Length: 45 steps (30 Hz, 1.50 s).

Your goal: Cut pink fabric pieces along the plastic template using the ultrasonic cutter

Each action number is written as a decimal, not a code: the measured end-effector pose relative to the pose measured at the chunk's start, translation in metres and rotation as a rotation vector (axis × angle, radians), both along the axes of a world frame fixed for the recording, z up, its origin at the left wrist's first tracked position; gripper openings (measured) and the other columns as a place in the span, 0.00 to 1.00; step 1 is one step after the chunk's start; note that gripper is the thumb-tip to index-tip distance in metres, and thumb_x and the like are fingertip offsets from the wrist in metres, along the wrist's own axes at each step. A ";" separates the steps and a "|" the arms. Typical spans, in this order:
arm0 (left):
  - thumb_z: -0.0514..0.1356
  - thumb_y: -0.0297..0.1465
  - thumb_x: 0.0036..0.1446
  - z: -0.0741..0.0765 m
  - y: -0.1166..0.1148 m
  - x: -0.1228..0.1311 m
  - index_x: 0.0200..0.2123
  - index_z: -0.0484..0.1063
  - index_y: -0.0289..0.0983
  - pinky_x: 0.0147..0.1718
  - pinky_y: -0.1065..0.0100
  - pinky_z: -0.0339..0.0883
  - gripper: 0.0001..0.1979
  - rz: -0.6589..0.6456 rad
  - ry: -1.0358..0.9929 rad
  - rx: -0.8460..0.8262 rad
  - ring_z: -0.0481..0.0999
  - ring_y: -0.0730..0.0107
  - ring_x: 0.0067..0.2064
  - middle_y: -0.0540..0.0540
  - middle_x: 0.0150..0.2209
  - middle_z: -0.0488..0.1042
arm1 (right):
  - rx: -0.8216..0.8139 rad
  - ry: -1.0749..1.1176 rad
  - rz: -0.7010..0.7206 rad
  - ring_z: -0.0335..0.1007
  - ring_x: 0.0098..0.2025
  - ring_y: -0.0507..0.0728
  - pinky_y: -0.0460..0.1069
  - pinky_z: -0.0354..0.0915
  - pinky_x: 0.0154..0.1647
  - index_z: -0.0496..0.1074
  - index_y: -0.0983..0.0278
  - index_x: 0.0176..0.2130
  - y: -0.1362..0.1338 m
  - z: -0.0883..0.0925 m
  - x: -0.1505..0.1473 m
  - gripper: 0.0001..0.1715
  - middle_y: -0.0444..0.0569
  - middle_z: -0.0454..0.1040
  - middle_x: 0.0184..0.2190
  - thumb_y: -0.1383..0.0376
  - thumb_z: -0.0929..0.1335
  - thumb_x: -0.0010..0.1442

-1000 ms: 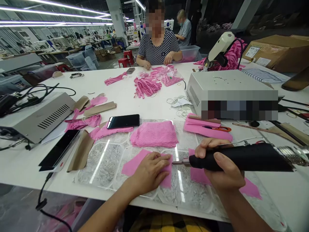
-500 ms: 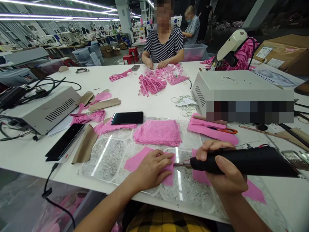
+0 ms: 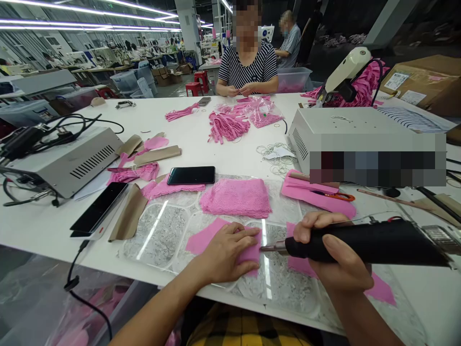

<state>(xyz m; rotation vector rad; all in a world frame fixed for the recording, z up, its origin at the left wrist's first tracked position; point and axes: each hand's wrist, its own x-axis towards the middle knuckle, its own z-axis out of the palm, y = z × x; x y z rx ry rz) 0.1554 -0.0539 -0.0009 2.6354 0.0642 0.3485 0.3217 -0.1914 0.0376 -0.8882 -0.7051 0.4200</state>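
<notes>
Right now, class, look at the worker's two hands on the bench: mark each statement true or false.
1. The left hand presses flat on a pink fabric piece. True.
2. The right hand holds the orange-handled scissors. False: it grips a black handheld tool; the scissors lie on pink cloth behind.
3. A black smartphone lies beside the folded pink lace. True.
4. The tool's metal tip points away from the left hand. False: it points toward it.
</notes>
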 end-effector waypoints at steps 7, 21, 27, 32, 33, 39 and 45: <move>0.67 0.44 0.54 0.001 -0.001 -0.001 0.51 0.70 0.36 0.50 0.53 0.67 0.26 -0.006 0.018 0.006 0.68 0.53 0.51 0.42 0.59 0.70 | 0.005 0.027 0.109 0.66 0.24 0.51 0.50 0.67 0.24 0.72 0.62 0.35 -0.005 0.002 -0.005 0.07 0.46 0.69 0.30 0.62 0.69 0.54; 0.67 0.43 0.54 0.000 0.000 -0.001 0.50 0.69 0.35 0.48 0.53 0.68 0.25 -0.007 0.000 0.048 0.69 0.53 0.49 0.40 0.58 0.71 | -0.018 -0.041 0.120 0.67 0.24 0.51 0.50 0.67 0.25 0.72 0.61 0.34 -0.004 0.004 -0.006 0.05 0.46 0.70 0.30 0.62 0.69 0.55; 0.63 0.38 0.60 0.010 -0.005 0.003 0.48 0.70 0.35 0.47 0.53 0.70 0.16 0.000 -0.018 0.148 0.71 0.54 0.50 0.40 0.58 0.71 | 0.002 0.078 -0.090 0.63 0.22 0.49 0.49 0.65 0.22 0.73 0.61 0.31 -0.023 0.022 0.030 0.06 0.44 0.68 0.28 0.63 0.69 0.50; 0.56 0.27 0.64 0.013 -0.034 0.029 0.43 0.72 0.35 0.40 0.58 0.71 0.06 0.039 -0.172 0.208 0.74 0.59 0.44 0.42 0.48 0.77 | -0.015 0.066 -0.265 0.61 0.23 0.51 0.50 0.64 0.23 0.72 0.60 0.29 -0.042 0.025 0.066 0.05 0.44 0.67 0.28 0.64 0.68 0.46; 0.56 0.25 0.64 0.012 -0.041 0.036 0.42 0.72 0.35 0.39 0.59 0.71 0.06 0.052 -0.205 0.210 0.75 0.60 0.43 0.42 0.46 0.78 | -0.014 0.064 -0.280 0.61 0.23 0.51 0.51 0.64 0.24 0.72 0.60 0.29 -0.042 0.023 0.070 0.05 0.44 0.67 0.29 0.64 0.68 0.47; 0.56 0.27 0.62 -0.003 -0.066 0.067 0.47 0.72 0.33 0.41 0.56 0.73 0.11 0.109 -0.238 0.282 0.74 0.56 0.47 0.39 0.51 0.76 | 0.001 0.038 -0.246 0.66 0.26 0.51 0.51 0.67 0.29 0.70 0.61 0.32 -0.027 0.011 0.074 0.06 0.45 0.68 0.31 0.62 0.69 0.52; 0.55 0.29 0.64 -0.008 -0.066 0.069 0.51 0.70 0.32 0.45 0.54 0.73 0.14 0.117 -0.210 0.331 0.74 0.53 0.52 0.36 0.52 0.75 | -0.026 0.013 -0.217 0.68 0.27 0.53 0.53 0.69 0.32 0.70 0.61 0.33 -0.018 0.005 0.072 0.05 0.45 0.67 0.31 0.62 0.69 0.54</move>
